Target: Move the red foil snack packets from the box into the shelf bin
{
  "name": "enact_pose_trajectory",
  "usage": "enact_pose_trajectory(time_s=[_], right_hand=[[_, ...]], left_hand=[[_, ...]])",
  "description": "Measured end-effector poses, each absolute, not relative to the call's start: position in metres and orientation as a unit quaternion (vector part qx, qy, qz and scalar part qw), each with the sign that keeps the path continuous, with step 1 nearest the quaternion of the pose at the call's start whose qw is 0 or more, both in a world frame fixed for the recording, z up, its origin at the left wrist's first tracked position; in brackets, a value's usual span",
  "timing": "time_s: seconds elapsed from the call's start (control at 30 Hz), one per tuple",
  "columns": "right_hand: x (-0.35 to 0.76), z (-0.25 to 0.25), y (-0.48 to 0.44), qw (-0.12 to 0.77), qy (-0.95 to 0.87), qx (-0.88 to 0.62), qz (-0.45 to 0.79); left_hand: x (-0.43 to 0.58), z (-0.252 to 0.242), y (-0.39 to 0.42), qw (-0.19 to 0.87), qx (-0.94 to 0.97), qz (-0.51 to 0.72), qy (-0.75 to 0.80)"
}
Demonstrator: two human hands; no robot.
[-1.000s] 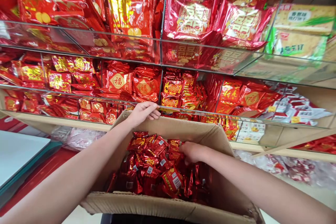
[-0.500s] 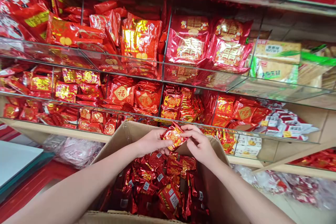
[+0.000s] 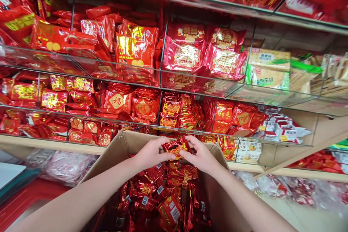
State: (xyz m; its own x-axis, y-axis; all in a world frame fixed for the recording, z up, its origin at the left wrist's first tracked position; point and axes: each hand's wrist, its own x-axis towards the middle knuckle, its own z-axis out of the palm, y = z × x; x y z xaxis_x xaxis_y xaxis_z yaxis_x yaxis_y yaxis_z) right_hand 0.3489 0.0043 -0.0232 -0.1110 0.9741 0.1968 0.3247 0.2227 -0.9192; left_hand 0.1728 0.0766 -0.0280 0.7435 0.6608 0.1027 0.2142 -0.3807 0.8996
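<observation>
Between my two hands is a small red and gold snack packet (image 3: 177,148), held above the far part of an open cardboard box (image 3: 217,152). My left hand (image 3: 154,151) grips its left end, thumb in front. At the other end, my right hand (image 3: 199,154) closes on it with the thumb on its face. Below them, many similar loose red packets (image 3: 152,192) fill the box, some with white barcode labels facing up. How many packets are between my fingers cannot be told for certain.
Shelves with clear fronts (image 3: 130,69) rise behind the box, divided into bins of red and gold packets. Green-edged biscuit packs (image 3: 269,67) stand to the right. Bagged goods (image 3: 65,163) lie under the shelf, near a red tray (image 3: 32,199) at left.
The packet has turned to lie level between both hands, and my right hand has taken a fuller grip with its thumb on the front. The whole view has shifted slightly.
</observation>
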Motion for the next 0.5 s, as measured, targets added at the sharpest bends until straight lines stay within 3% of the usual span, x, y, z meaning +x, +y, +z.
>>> enact_pose_trajectory(time_s=[0.23,0.5], right_hand=[[0.383,0.02,0.004,0.442,-0.603,-0.665,0.011],[0.399,0.037,0.062,0.292,-0.559,-0.755,-0.18]], left_hand=[[0.152,-0.019,0.109,0.319,0.825,0.313,0.346],[0.136,-0.029,0.135,0.349,0.831,0.255,0.352]])
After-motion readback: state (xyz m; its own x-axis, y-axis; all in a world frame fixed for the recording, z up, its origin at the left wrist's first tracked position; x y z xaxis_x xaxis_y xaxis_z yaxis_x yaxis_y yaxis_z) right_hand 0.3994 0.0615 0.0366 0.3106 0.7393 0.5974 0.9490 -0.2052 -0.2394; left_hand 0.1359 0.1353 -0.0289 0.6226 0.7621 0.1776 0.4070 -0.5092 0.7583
